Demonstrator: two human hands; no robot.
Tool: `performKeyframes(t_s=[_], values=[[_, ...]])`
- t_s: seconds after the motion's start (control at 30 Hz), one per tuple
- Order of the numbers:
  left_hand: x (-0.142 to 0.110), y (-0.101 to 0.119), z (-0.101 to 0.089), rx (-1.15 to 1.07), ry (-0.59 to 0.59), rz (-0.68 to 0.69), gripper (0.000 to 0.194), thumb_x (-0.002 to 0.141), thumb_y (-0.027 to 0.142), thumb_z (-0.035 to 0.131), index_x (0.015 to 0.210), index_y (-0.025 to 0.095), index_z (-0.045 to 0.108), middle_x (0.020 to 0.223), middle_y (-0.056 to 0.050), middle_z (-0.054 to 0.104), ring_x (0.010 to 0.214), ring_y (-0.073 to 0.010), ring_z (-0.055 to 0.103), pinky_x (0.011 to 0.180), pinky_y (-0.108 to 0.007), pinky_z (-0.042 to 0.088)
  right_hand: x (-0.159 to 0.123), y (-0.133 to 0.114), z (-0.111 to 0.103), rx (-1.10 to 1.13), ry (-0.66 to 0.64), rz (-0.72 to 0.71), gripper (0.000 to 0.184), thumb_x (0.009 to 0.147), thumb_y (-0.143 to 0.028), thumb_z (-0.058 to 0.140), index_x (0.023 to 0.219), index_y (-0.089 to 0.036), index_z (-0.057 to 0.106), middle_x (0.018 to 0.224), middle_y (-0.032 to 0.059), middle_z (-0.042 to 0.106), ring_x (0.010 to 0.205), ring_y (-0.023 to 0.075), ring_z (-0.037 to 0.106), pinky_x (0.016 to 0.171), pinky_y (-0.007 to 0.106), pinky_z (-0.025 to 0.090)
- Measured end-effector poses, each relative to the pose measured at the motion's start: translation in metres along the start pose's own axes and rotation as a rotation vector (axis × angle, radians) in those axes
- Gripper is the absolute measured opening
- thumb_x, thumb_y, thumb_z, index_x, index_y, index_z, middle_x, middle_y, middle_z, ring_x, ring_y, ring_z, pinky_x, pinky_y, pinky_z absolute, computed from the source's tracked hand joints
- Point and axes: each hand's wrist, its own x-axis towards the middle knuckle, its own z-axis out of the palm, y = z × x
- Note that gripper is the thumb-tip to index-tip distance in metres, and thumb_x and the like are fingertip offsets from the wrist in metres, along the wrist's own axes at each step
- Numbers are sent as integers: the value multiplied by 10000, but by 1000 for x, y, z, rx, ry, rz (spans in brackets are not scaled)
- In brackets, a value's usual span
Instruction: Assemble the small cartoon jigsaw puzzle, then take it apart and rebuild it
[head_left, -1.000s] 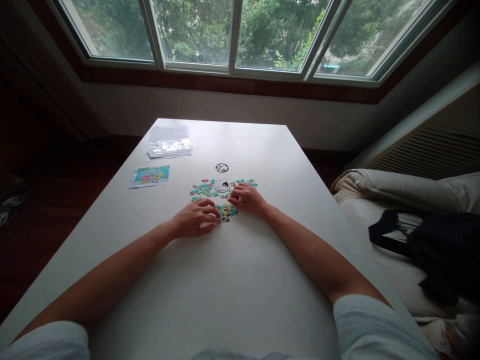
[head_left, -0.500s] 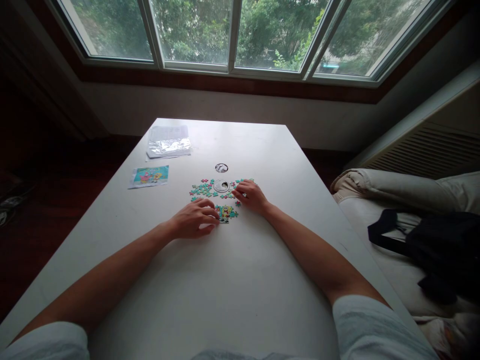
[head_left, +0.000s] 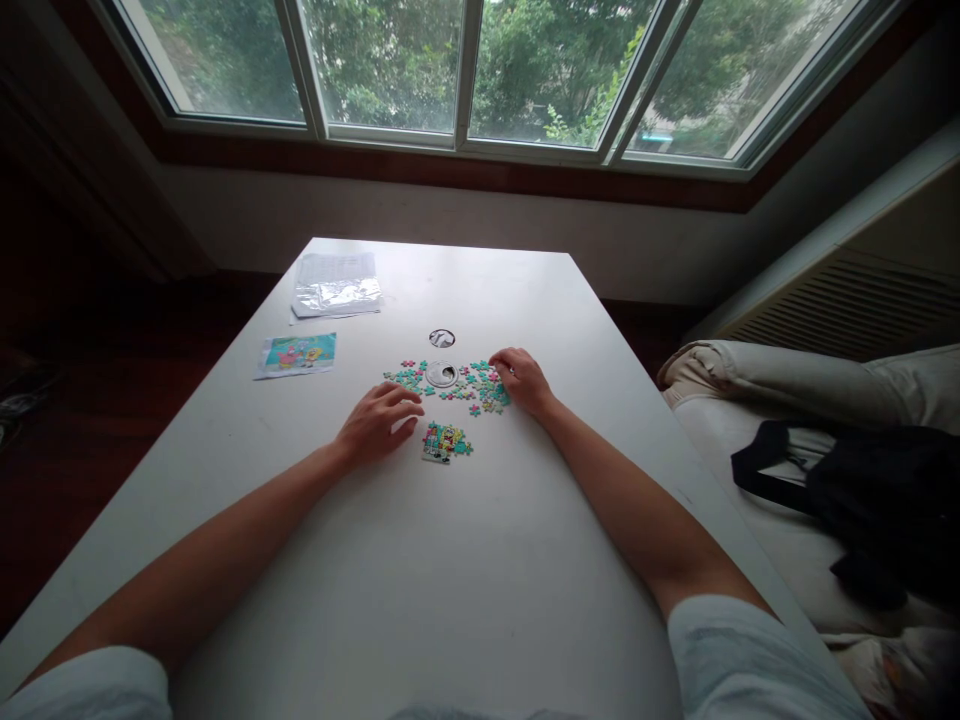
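Observation:
A small joined section of jigsaw puzzle [head_left: 447, 443] lies on the white table [head_left: 420, 580], showing yellow and teal cartoon figures. Just to its upper left is my left hand [head_left: 380, 420], fingers loosely spread and apart from the section, with nothing visible in them. My right hand [head_left: 525, 380] reaches the right end of the loose puzzle pieces [head_left: 480, 385]; its bent fingertips rest at the outermost ones, thumb and forefinger slightly apart. More loose pieces [head_left: 409, 378] are scattered beyond my left fingers. Between the two groups sits a round silvery lid or tin [head_left: 442, 374].
Behind the pieces is a round hole [head_left: 442, 338] in the tabletop. A picture sheet [head_left: 297, 355] with cartoon figures lies at left, with a clear plastic packet [head_left: 337, 284] farther back. To the right of the table, a dark bag [head_left: 885, 500] rests on a pale sofa.
My left hand has let go of the joined section and moved up and left; the section sits slightly nearer me. My right hand has shifted right, uncovering more loose pieces.

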Motion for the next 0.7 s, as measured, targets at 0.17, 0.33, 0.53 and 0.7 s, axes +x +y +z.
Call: performKeyframes(t_s=[0.17, 0.33, 0.53, 0.7], values=[[-2, -15, 5, 129, 7, -191, 345, 948, 306, 537, 1270, 273, 654, 1421, -66, 555, 1360, -300, 424, 1136, -524, 403, 4, 8, -16, -32, -199, -25, 111, 870, -248, 605, 866, -206, 708, 824, 46, 647, 802, 198, 533, 760, 319, 408], [-4, -20, 11, 140, -57, -234, 473, 957, 385, 537, 1416, 272, 547, 1520, -66, 463, 1438, -305, 348, 1210, -520, 317, 7, -5, -35, -19, -471, -74, 114, 852, -302, 655, 874, -209, 717, 761, 3, 631, 707, 146, 523, 672, 265, 353], [-5, -21, 11, 147, -170, -168, 550, 1006, 486, 459, 1498, 241, 457, 1596, -92, 382, 1494, -302, 285, 1242, -521, 249, 4, -20, -32, -33, -579, -64, 139, 828, -277, 669, 938, -214, 727, 760, -7, 630, 671, 126, 515, 641, 244, 327], [-5, -21, 11, 153, -178, -159, 560, 1011, 513, 440, 1503, 247, 449, 1603, -91, 375, 1502, -297, 276, 1245, -517, 242, 3, -22, -28, 20, -576, -85, 117, 823, -255, 660, 909, -212, 727, 732, -11, 618, 658, 123, 512, 629, 235, 326]])
